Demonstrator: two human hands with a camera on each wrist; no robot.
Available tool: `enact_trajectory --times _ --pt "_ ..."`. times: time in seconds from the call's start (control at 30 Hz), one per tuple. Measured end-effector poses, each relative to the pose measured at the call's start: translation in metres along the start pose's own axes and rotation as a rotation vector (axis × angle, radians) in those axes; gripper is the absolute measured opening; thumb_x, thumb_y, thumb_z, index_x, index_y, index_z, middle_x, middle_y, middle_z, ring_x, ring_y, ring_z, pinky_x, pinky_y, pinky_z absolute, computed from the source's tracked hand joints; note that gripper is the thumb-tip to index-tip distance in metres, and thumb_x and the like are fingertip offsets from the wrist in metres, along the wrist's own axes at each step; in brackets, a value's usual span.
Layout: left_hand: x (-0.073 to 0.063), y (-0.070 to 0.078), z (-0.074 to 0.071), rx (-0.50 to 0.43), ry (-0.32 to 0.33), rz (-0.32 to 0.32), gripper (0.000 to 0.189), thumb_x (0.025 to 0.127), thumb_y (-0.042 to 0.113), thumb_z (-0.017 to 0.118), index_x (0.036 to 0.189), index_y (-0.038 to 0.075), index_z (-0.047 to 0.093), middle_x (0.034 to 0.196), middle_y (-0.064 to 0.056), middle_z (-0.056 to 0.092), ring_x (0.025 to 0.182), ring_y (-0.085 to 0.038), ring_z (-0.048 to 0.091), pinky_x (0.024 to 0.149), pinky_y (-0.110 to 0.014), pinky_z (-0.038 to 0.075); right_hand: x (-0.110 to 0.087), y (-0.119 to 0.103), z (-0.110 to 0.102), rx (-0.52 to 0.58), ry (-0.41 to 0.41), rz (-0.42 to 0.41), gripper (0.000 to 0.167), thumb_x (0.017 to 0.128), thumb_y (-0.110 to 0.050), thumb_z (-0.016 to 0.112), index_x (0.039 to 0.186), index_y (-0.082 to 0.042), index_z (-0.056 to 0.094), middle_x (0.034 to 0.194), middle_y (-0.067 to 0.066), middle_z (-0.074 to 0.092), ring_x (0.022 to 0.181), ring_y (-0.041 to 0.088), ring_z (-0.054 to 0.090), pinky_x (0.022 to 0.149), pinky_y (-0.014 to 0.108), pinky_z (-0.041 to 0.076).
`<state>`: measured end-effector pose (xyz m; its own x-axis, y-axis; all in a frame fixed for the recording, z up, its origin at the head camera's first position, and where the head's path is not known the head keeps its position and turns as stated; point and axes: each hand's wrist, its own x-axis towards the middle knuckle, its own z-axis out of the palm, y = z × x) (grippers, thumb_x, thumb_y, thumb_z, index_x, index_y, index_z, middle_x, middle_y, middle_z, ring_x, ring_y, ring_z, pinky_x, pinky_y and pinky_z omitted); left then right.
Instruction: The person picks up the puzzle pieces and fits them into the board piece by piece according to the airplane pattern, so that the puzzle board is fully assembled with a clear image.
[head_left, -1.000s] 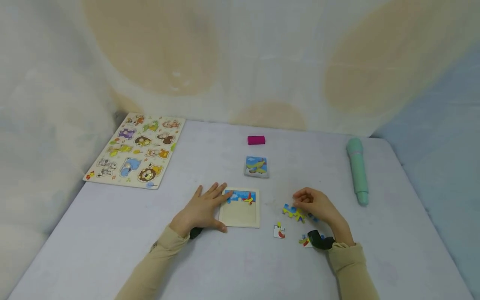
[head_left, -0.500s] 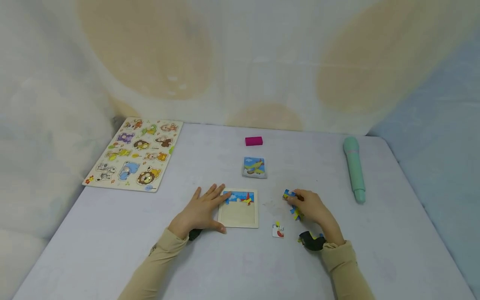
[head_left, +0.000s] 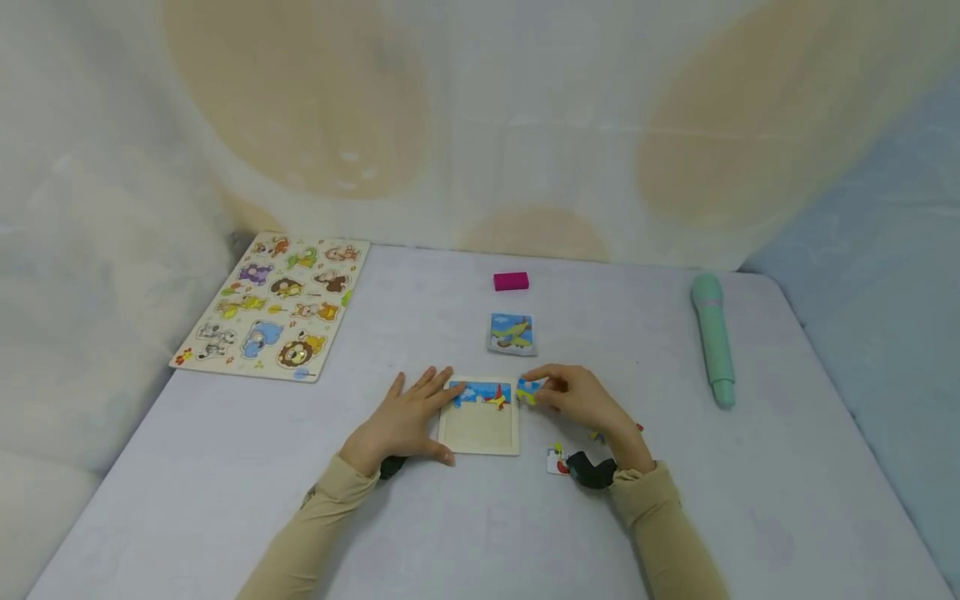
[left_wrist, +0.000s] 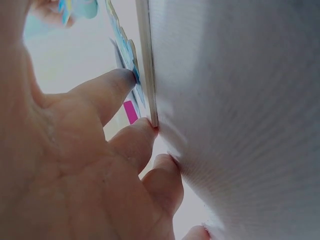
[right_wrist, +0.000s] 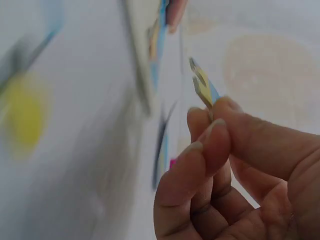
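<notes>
My left hand (head_left: 401, 423) lies with fingers spread along the left side of a small wooden puzzle tray (head_left: 480, 433). Its index fingertip touches the blue picture pieces (head_left: 474, 392) fitted along the tray's top; the thumb is at the lower left corner. Between thumb and fingertips, my right hand (head_left: 585, 407) pinches a blue and yellow jigsaw piece (right_wrist: 204, 86), held up by the tray's upper right edge. A white, red and yellow jigsaw piece (head_left: 556, 460) lies right of the tray. More loose pieces (head_left: 597, 437) are partly hidden under the right wrist.
Beyond the tray sits a small square aeroplane picture (head_left: 512, 333), with a magenta block (head_left: 511, 282) behind it. An animal puzzle board (head_left: 264, 337) lies at the back left. A mint-green, microphone-shaped object (head_left: 715, 342) lies at the right.
My right hand picked up the blue and yellow jigsaw piece from the loose pieces and carried it left to the tray's edge. The left hand has stayed in place.
</notes>
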<state>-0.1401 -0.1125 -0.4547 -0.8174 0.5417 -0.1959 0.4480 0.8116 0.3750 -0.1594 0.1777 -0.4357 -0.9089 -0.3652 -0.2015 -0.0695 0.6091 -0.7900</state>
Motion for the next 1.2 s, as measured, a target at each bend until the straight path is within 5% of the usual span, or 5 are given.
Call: enact_trajectory --times 0.13,0.43,0.67,0.87,1.2 --pt "0.000 0.001 -0.002 -0.008 -0.002 -0.005 0.109 0.064 0.056 0.083 0.153 0.019 0.032 0.163 -0.009 0.019 0.151 -0.033 0.013 0.115 -0.069 0.007 0.014 -0.021 0.021 0.041 -0.044 -0.059 0.015 0.088 -0.008 0.066 0.103 -0.007 0.070 0.073 0.004 0.061 0.063 0.013 0.051 0.057 0.022 0.042" --pt "0.000 0.002 -0.003 -0.017 0.009 -0.005 0.107 0.065 0.056 0.083 0.153 0.020 0.032 0.163 -0.009 0.019 0.151 -0.033 0.014 0.114 -0.069 0.007 0.032 -0.045 0.068 0.143 0.051 0.070 0.006 0.089 -0.009 0.067 0.092 -0.004 0.067 0.068 0.006 0.068 0.051 0.009 0.061 0.050 0.020 0.050" --pt "-0.001 0.001 -0.001 -0.028 0.005 -0.011 0.107 0.065 0.055 0.083 0.153 0.020 0.033 0.163 -0.008 0.020 0.151 -0.033 0.014 0.115 -0.069 0.007 0.035 -0.046 0.078 0.269 0.069 0.106 0.009 0.088 -0.004 0.068 0.094 0.002 0.063 0.074 0.011 0.069 0.052 0.011 0.066 0.053 0.026 0.057" --pt "-0.001 0.001 0.000 -0.023 0.003 -0.012 0.106 0.066 0.054 0.083 0.153 0.020 0.033 0.162 -0.009 0.020 0.151 -0.034 0.015 0.114 -0.070 0.007 0.034 -0.045 0.083 0.249 0.006 0.095 0.010 0.087 -0.006 0.069 0.087 0.000 0.060 0.062 0.006 0.066 0.045 0.009 0.061 0.048 0.024 0.054" --pt "-0.001 0.002 -0.001 -0.033 0.006 -0.007 0.105 0.066 0.054 0.083 0.152 0.021 0.033 0.162 -0.009 0.020 0.151 -0.033 0.015 0.114 -0.069 0.007 0.032 -0.043 0.088 0.190 0.050 0.037 0.016 0.085 -0.009 0.072 0.082 -0.004 0.057 0.053 0.001 0.058 0.038 0.008 0.053 0.040 0.021 0.047"
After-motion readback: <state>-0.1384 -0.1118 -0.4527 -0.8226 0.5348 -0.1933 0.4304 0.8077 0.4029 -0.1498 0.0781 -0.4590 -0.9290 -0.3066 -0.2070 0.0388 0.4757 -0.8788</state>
